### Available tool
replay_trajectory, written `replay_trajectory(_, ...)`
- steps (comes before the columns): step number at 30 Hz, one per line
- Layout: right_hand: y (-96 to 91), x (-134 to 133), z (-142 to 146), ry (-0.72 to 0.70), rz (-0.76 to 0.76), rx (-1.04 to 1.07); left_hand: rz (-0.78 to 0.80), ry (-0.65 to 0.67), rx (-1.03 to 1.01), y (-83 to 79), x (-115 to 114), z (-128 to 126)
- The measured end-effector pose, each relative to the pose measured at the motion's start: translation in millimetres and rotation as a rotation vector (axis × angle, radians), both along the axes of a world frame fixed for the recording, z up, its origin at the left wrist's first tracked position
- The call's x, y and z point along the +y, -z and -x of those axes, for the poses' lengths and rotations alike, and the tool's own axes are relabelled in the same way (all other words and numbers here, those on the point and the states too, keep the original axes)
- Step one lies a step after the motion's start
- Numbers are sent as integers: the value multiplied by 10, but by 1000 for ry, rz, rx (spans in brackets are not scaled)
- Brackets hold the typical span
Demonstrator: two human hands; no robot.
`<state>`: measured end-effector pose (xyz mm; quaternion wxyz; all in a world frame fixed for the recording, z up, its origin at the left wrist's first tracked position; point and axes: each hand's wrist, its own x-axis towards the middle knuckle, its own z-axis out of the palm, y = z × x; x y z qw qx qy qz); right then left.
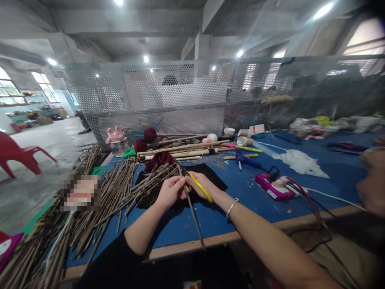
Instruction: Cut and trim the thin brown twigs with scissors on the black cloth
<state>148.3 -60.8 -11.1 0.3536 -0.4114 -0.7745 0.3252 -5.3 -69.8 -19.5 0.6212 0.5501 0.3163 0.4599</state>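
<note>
My left hand [170, 192] is closed around a thin brown stick [192, 212] that slants down toward the table's front edge. Meeting it at the same spot, my right hand [200, 186] grips a yellow-handled tool [202, 188] pressed against the stick; a silver bangle [231, 208] circles that wrist. Both hands hover over a black cloth [212, 176] spread on the blue table [240, 188]. A heap of similar sticks [114, 192] lies just left of my hands.
Longer wooden rods [186, 150], dark red pom-poms [149, 135], small cups [243, 140], a blue tool [245, 159], a pink device with cables [272, 186] and white plastic [297, 160] lie behind and to the right. A perforated screen [180, 92] backs the table; a red chair [18, 154] stands left.
</note>
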Motion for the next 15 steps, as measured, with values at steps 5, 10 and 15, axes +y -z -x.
replay_trajectory(5,-9,4,-20,-52,-16,-4,-10,42,-8,-17,-7,7)
replay_trajectory(10,-66,-14,-64,-141,-1,-50,-12,110,10,9,0,11)
replay_trajectory(15,-107,-22,-70,-170,0,-45,-12,89,-2,8,2,-5)
